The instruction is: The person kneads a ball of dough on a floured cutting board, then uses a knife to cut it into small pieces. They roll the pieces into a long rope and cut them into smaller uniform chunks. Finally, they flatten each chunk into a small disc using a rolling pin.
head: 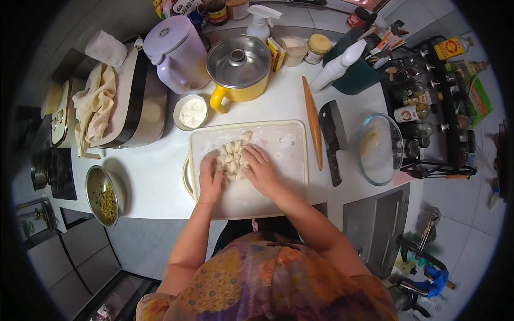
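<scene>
A floured cutting board (281, 168) with a pale rim and a handle lies before me. On its left half sit several small cut pieces of white dough (231, 156), grouped in a heap. My left hand (209, 178) curves along the left side of the heap, touching its edge. From the right, my right hand (260, 168) lies with fingers spread against the pieces. Neither hand is lifting anything. Some pieces are partly hidden under the fingers.
Right of the board lie a wooden rolling pin (312, 124), a cleaver (332, 140) and a glass bowl (380, 160) holding dough. A bowl of flour (191, 112) and a yellow pot (241, 82) stand behind. A metal bowl (102, 196) with green filling sits left, near the counter edge.
</scene>
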{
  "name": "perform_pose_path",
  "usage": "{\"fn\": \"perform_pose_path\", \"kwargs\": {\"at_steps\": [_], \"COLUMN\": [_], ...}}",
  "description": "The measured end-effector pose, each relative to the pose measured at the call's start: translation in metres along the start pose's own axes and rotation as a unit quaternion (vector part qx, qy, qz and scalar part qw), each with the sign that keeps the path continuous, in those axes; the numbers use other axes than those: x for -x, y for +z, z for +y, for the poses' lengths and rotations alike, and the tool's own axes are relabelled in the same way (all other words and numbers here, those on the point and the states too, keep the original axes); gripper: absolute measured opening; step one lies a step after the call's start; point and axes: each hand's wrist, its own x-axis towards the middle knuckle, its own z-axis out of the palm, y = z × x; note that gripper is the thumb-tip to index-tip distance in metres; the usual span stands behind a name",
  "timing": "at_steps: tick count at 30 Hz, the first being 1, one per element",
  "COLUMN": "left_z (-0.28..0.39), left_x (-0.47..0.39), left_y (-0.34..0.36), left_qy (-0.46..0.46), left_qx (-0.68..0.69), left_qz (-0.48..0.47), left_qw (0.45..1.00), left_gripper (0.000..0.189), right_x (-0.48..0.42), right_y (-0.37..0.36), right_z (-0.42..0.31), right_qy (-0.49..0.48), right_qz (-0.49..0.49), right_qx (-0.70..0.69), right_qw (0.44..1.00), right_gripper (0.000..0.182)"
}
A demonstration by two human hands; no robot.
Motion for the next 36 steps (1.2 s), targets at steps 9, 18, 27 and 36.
{"fn": "perform_pose_path", "kwargs": {"at_steps": [9, 18, 27, 36], "left_z": [0.012, 0.025, 0.011, 0.092], "left_x": [0.004, -0.120, -0.188, -0.073], "left_y": [0.008, -0.069, -0.072, -0.018], "left_qy": [0.004, 0.113, 0.110, -0.024], "left_qx": [-0.097, -0.325, -0.389, -0.167], "left_qz": [0.050, 0.099, -0.029, 0.001], "left_qw": [0.994, 0.934, 0.914, 0.986], "left_gripper": [0.053, 0.042, 0.029, 0.021], "right_x": [-0.028, 0.039, 0.049, 0.051], "right_y": [0.004, -0.033, -0.032, -0.034], "right_z": [0.006, 0.036, 0.035, 0.035], "right_qy": [0.071, 0.104, 0.068, 0.073], "right_qz": [0.010, 0.118, 0.116, 0.127], "right_qx": [-0.073, 0.004, 0.077, 0.075], "right_qw": [0.995, 0.988, 0.988, 0.986], "right_gripper": [0.058, 0.061, 0.057, 0.054]}}
